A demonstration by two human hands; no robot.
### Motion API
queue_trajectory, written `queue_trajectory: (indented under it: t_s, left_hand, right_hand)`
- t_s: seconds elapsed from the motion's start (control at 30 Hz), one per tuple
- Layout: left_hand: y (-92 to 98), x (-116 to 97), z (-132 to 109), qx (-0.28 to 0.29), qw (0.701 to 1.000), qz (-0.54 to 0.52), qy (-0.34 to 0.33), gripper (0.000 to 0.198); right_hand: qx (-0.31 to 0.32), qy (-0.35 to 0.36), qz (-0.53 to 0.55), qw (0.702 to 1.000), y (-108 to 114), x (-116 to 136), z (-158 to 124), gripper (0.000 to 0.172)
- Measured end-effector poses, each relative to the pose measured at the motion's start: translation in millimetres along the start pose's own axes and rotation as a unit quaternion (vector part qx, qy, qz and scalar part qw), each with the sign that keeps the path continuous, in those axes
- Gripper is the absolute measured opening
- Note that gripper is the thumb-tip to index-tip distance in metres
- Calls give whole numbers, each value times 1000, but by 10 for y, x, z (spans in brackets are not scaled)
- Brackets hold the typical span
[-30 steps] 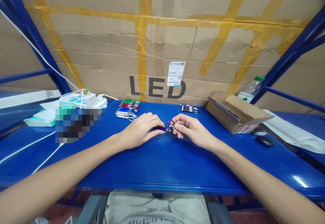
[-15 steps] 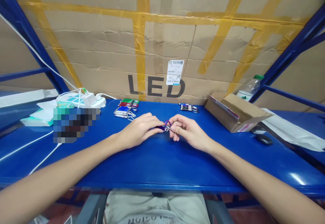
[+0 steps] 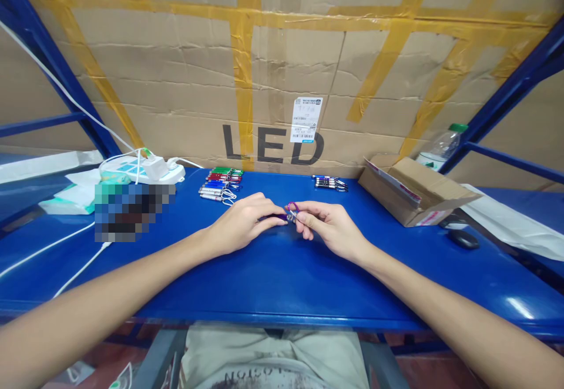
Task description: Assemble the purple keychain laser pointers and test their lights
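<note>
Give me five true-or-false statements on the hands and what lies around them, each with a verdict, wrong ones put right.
1. The left hand holds a slim purple item. True.
2. The right hand lies flat on the table. False: its thumb and fingers pinch at a purple loop.
3. In the left-hand group, the green pieces lie nearest the person. False: the silver-white pieces do.
4. A green-capped bottle stands behind the cardboard box. True.
5. The rounded black object is inside that box. False: it lies on the table beside it.
</note>
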State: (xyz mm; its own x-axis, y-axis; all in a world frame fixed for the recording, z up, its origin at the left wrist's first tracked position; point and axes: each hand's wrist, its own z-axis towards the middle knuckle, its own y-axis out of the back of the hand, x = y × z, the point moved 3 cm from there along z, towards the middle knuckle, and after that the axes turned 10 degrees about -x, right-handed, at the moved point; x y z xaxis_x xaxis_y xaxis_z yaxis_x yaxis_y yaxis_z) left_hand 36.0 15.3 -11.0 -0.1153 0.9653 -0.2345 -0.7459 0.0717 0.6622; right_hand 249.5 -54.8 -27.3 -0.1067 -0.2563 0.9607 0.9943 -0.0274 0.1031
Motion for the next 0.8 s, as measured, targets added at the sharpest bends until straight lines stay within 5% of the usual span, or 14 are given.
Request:
queue_trajectory:
  t_s: [0.37,0.57,0.8]
  left_hand:
    - [-55,53,-32,17,998,-12,64,27]
    - [-29,90,-14,-26,993,-10,119,28]
    - [-37,106,-25,-41,994,0,101,31]
  right_hand:
    - [28,11,-44,999,-7,-37,-22,59]
    - [76,-14,-36,996,-111,-53,-60,59]
    - [-39,-6,-14,999,5,-15,16,64]
